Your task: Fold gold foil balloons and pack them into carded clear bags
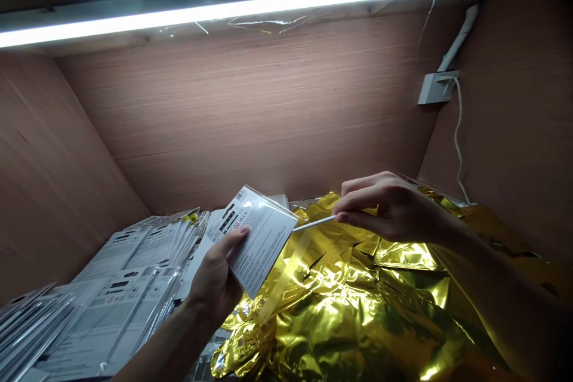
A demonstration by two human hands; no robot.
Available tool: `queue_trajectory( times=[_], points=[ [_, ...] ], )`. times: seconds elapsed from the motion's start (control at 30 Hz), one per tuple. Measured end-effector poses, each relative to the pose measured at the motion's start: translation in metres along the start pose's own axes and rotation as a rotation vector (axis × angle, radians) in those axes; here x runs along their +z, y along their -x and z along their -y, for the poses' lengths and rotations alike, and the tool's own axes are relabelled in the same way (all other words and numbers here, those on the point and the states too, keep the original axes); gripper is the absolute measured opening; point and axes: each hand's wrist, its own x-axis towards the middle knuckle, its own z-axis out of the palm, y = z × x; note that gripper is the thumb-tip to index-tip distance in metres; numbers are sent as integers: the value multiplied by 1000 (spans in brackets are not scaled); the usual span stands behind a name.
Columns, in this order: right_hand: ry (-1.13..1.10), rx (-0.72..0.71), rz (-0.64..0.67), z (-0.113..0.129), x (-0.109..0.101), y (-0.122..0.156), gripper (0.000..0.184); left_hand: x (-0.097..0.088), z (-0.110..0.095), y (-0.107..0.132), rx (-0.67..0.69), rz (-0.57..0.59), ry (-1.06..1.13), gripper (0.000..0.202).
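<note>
My left hand [215, 277] grips a clear plastic packet with a printed white card [257, 239], held tilted above the bench. My right hand [389, 206] pinches a thin white stick [313, 224] between thumb and fingers. The stick's free end points at the packet's upper right edge and looks to touch it. A clear strip [286, 277] hangs down from the packet over a crumpled heap of gold foil [353, 304] that lies under both hands.
Stacks of similar white printed packets [111, 292] cover the bench on the left. Brown wooden walls enclose the booth on three sides. A tube light [242, 9] runs overhead. A white socket box [437, 87] with a cable is fixed at the right corner.
</note>
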Motion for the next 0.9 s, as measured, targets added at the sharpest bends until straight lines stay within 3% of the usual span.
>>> queue_trajectory(
  times=[0.27,0.43,0.9],
  points=[
    [79,30,-23,2,-5,4,16,-4,2,-2,30,95,11,14],
    [89,7,-6,4,-9,6,17,-6,1,1,125,137,26,29],
    [-27,-17,22,10,-13,4,14,0,-1,10,159,157,19,54]
  ],
)
